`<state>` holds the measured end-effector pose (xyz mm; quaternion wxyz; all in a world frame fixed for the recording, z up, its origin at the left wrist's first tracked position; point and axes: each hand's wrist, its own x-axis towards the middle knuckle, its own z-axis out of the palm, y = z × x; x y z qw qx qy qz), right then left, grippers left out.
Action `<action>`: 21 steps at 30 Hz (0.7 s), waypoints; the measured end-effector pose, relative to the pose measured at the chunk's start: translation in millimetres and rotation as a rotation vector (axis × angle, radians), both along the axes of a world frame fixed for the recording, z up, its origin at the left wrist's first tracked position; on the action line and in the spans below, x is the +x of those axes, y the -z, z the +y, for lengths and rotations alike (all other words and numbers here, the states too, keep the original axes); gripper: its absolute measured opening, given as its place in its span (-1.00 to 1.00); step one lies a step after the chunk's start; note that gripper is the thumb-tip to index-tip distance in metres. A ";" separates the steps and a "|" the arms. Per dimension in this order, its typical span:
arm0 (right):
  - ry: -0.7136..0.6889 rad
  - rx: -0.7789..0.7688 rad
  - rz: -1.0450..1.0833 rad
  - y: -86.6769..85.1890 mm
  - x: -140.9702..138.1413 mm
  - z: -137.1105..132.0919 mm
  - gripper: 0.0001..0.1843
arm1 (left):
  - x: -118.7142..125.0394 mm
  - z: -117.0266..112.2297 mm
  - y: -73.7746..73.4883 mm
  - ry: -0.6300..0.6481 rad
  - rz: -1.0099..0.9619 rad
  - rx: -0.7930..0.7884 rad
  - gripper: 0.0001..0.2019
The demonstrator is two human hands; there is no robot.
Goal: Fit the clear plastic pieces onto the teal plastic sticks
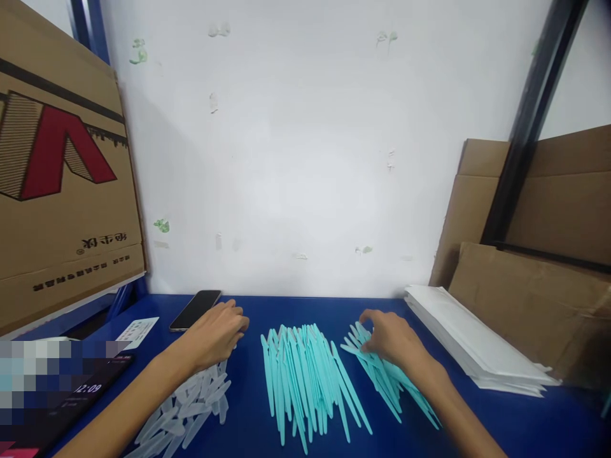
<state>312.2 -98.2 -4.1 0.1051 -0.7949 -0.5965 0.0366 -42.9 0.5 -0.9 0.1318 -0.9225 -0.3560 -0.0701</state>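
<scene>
My left hand [222,334] hovers at the back of a loose pile of translucent plastic caps [203,397], its fingers curled together and their tips hidden. Whether it holds a cap cannot be seen. My right hand [389,337] is over the smaller pile of slim teal sticks [382,378], which look like eyebrow razors, with thumb and forefinger apart at their upper ends. Between the hands, a larger heap of the same teal razors [305,378] lies roughly side by side, narrow handles toward me.
The blue table [248,407] meets a white wall. A dark phone [195,310] and a printed card [138,332] lie back left; another lit phone [81,394] is nearer. A stack of white sheets or envelopes [477,337] lies right. Cardboard boxes [62,222] and cardboard panels [534,305] flank the table.
</scene>
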 end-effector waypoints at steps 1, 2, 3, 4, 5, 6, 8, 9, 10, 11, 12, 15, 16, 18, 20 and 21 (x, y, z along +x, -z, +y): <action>0.003 -0.009 -0.008 2.0 -1.2 -0.3 -0.44 | -0.9 -0.8 0.7 -0.008 -0.003 -0.015 -0.80; 0.006 -0.015 -0.017 3.3 -2.4 -0.6 -0.45 | -1.6 -1.9 1.2 -0.019 -0.007 -0.028 -0.82; 0.010 -0.015 -0.028 3.8 -3.6 -1.1 -0.48 | -2.1 -3.3 1.6 -0.031 -0.014 -0.038 -0.83; 0.015 -0.010 -0.040 3.4 -4.7 -1.5 -0.52 | -2.4 -4.9 1.6 -0.041 -0.020 -0.046 -0.84; 0.019 0.001 -0.053 2.0 -5.6 -2.1 -0.57 | -2.5 -6.6 1.3 -0.050 -0.026 -0.050 -0.83; 0.023 0.014 -0.066 -0.2 -6.5 -2.8 -0.64 | -2.5 -8.3 0.8 -0.057 -0.030 -0.051 -0.81; 0.024 0.038 -0.081 -6.1 -8.6 -4.8 -0.74 | -2.4 -10.8 -0.6 -0.070 -0.021 -0.051 -0.76; 0.003 0.040 -0.071 -9.2 -10.1 -6.3 -0.76 | -2.2 -11.6 -1.3 -0.079 -0.011 -0.053 -0.73; -0.039 0.027 -0.042 -12.0 -12.0 -8.2 -0.76 | -2.1 -11.9 -1.7 -0.087 0.000 -0.056 -0.72; -0.101 -0.001 0.004 -14.3 -14.4 -10.4 -0.73 | -2.0 -11.7 -1.8 -0.094 0.012 -0.060 -0.72; -0.178 -0.045 0.063 -15.8 -17.3 -12.9 -0.71 | -1.9 -11.1 -1.7 -0.100 0.024 -0.066 -0.72; -0.350 -0.193 0.203 -16.3 -27.4 -20.6 -0.70 | -1.7 -7.6 0.5 -0.122 0.054 -0.080 -0.73; -0.367 -0.221 0.214 -15.5 -30.8 -22.8 -0.71 | -1.9 -6.0 1.7 -0.127 0.064 -0.083 -0.74; -0.376 -0.243 0.199 -13.5 -36.6 -26.2 -0.73 | -2.6 -2.4 4.3 -0.127 0.080 -0.080 -0.75; -0.392 -0.254 0.171 -11.9 -40.8 -28.1 -0.74 | -3.7 1.4 7.3 -0.111 0.088 -0.072 -0.76; -0.401 -0.260 0.155 -11.3 -42.3 -28.5 -0.74 | -4.2 3.2 8.8 -0.103 0.088 -0.067 -0.77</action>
